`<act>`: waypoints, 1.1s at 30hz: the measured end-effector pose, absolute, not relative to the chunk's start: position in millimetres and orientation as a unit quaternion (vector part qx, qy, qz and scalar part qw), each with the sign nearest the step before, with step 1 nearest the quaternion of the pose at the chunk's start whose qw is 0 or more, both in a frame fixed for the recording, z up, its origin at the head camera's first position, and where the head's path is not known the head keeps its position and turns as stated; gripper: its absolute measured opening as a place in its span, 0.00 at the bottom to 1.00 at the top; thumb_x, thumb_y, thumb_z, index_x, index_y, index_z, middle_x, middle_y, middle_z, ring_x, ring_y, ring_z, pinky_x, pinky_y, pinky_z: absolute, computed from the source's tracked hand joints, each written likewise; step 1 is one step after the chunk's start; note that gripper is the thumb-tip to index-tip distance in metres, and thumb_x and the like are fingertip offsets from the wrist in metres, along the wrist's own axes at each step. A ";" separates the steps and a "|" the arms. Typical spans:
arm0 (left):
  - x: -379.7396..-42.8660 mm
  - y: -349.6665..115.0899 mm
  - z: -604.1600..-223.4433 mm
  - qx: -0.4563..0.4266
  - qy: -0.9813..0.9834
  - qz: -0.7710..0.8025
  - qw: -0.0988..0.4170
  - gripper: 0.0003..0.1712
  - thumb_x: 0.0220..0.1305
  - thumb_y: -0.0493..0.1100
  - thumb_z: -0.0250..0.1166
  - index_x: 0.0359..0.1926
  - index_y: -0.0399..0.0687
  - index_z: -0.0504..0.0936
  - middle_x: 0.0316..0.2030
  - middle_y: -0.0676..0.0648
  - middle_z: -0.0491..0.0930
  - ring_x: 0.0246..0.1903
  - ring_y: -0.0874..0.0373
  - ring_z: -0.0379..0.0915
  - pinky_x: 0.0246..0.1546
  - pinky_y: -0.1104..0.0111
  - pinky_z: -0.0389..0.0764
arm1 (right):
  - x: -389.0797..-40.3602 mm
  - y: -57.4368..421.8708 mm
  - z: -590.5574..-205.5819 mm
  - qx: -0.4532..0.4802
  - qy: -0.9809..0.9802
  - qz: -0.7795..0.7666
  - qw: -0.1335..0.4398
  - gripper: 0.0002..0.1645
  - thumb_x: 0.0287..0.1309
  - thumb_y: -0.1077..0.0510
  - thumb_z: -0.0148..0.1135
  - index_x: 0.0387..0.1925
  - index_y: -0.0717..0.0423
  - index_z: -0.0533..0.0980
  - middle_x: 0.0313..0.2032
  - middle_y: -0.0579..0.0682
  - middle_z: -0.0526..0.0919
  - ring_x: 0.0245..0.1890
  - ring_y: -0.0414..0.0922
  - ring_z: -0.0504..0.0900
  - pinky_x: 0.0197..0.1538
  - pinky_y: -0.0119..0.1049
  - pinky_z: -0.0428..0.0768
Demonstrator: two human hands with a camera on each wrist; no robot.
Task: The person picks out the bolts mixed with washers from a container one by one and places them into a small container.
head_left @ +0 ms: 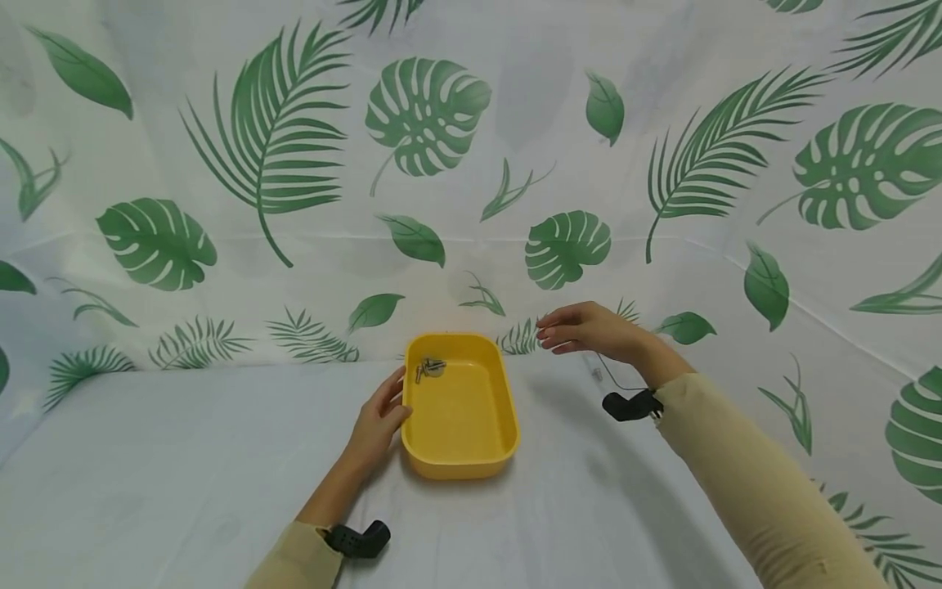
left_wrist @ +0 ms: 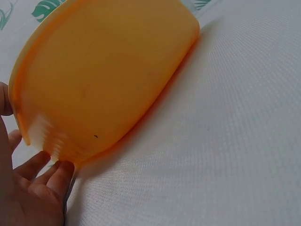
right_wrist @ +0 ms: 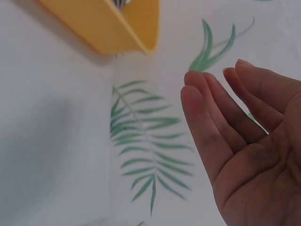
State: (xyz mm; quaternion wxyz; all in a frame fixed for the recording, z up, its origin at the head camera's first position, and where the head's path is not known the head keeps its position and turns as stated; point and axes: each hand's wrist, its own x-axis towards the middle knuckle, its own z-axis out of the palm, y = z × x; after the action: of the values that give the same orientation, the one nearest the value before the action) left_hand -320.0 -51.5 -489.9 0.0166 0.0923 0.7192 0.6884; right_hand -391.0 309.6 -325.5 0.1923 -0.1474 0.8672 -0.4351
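Note:
A yellow rectangular tray (head_left: 459, 446) with rounded corners stands on the white cloth. Several small metal pieces that look like screws (head_left: 430, 367) lie in a cluster at its far left corner. My left hand (head_left: 377, 421) holds the tray's left side, the thumb at the rim and the other fingers (left_wrist: 61, 176) against the outer wall. To the right of the tray, my right hand (head_left: 585, 331) is raised over the cloth with nothing in it. Its fingers (right_wrist: 195, 106) are slightly bent and loosely together.
A small clear item (head_left: 596, 373) lies on the cloth below the right wrist. Black wrist cameras (head_left: 358, 540) sit on both forearms, with a thin cable by the right one. Behind the tray rises a white curtain (head_left: 456, 204) printed with green leaves.

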 end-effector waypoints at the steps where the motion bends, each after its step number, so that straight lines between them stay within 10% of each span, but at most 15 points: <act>1: -320.2 -51.6 -489.9 0.092 0.720 0.688 0.016 0.39 0.68 0.35 0.53 0.78 0.56 0.58 0.75 0.37 0.62 0.75 0.41 0.61 0.72 0.49 0.68 | -390.9 306.0 -324.9 -0.150 0.865 -0.438 0.195 0.27 0.72 0.57 0.56 0.67 0.66 0.70 0.64 0.64 0.76 0.61 0.53 0.81 0.60 0.40 0.84; 33: -321.9 -50.5 -490.5 0.088 0.721 0.687 0.023 0.39 0.67 0.36 0.53 0.79 0.57 0.58 0.76 0.39 0.62 0.75 0.42 0.61 0.72 0.50 0.69 | -393.2 193.3 -371.5 -0.160 0.806 -0.516 0.242 0.26 0.70 0.59 0.58 0.65 0.67 0.71 0.63 0.67 0.77 0.60 0.55 0.83 0.62 0.43 0.83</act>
State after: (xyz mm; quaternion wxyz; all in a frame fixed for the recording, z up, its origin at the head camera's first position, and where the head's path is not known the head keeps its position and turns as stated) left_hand -321.9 -50.5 -490.5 0.0229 0.0880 0.7213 0.6866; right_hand -393.2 193.3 -371.5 0.2418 -0.1599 0.8058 -0.5164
